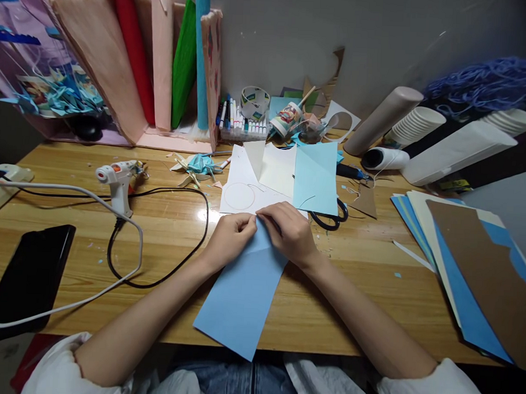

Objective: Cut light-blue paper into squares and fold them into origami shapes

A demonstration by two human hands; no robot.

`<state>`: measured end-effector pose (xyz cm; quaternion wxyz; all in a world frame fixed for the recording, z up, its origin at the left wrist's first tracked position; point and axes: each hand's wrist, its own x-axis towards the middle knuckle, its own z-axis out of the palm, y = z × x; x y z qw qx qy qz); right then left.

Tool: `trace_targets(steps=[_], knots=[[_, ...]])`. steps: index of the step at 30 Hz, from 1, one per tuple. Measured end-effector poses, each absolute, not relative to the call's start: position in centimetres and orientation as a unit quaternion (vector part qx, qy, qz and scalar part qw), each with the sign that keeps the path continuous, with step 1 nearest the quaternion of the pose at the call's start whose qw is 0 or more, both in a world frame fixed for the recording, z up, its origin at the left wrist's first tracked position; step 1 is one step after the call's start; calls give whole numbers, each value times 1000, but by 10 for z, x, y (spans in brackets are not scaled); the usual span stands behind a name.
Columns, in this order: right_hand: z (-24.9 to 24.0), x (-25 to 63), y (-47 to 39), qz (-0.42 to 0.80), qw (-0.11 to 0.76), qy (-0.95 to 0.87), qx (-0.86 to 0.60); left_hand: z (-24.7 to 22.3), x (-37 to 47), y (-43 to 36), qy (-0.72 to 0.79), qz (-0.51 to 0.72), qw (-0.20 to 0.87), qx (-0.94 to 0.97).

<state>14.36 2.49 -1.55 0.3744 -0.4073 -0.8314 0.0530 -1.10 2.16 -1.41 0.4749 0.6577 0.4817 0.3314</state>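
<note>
Both hands pinch the far end of a blue sheet of paper [245,295], whose near corner reaches past the table's front edge. My left hand [230,236] is closed on the paper's left side, thumb and forefinger at the top. Close beside it, my right hand [290,230] grips the right side, its fingertips meeting the left ones. A crease crosses the sheet just below the hands. Beyond them lie white paper with a drawn circle [239,196] and a light blue sheet [316,176]. Black scissor handles [329,217] stick out from under that sheet.
A glue gun [117,185] stands at left, its cable looping over the table. A black phone [33,268] lies near the left edge. Coloured paper sheets [482,270] are stacked at right. Markers [242,118], a tape roll [255,102] and paper cups [416,127] stand along the back.
</note>
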Motion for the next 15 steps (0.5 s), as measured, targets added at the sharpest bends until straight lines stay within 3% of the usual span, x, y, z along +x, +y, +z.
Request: trace_targets(steps=[15], knots=[[-11, 180, 43, 47, 427, -741, -515, -15, -11, 21, 469, 273, 547, 637]])
